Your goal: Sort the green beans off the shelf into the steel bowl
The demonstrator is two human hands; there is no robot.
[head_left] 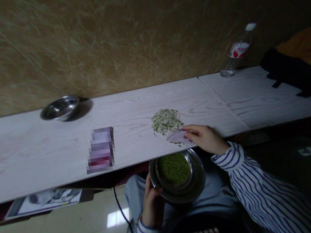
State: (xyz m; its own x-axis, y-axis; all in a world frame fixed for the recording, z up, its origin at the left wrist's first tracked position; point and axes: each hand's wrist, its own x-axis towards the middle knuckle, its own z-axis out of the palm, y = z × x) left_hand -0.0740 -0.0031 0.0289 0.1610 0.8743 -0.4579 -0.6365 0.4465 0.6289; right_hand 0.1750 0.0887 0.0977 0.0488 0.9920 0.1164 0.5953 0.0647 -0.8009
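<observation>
My left hand [152,204] is closed on the left rim of a steel bowl [198,170], held just below the shelf's front edge. Small green beans [173,170], like mung beans, cover its bottom. Above, my right hand [206,138] pinches a thin, clear, curved plastic piece [173,135] against the shelf top; its exact kind does not show. Just beyond that piece lies a flat pile of white grains and green beans [167,120], mixed together. A few loose beans [180,143] lie between the plastic and the front edge.
A second steel bowl [60,109] stands at the back left of the white wood-grain shelf [130,104]. A pixelated flat object [100,149] lies nearer the front. At right are a plastic bottle [238,50] and a dark and orange cloth item [305,53]. A wall [102,38] rises behind.
</observation>
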